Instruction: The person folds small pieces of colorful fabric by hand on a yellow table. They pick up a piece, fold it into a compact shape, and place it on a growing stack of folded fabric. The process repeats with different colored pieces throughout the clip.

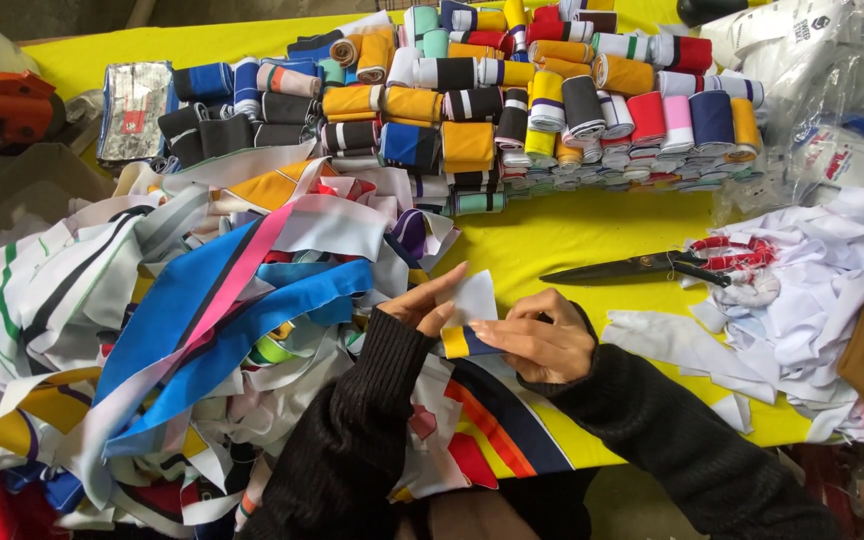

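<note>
Two hands pinch one small fabric roll over a yellow table.

Both hands meet at the table's near edge: the left hand and right hand close their fingers on a small fabric roll, yellow and navy, whose long axis runs left to right, with a white strip end standing up behind it. Black sleeves cover both wrists (the roll's right end is hidden under the right fingers). A striped band trails toward the viewer. Left lies a loose heap of ribbons, cut off by the frame. Right, black scissors point left beside white scraps. Farther back sit stacked finished rolls, a flat printed packet at their left, and clear plastic bags at far right, prints unclear.
</note>
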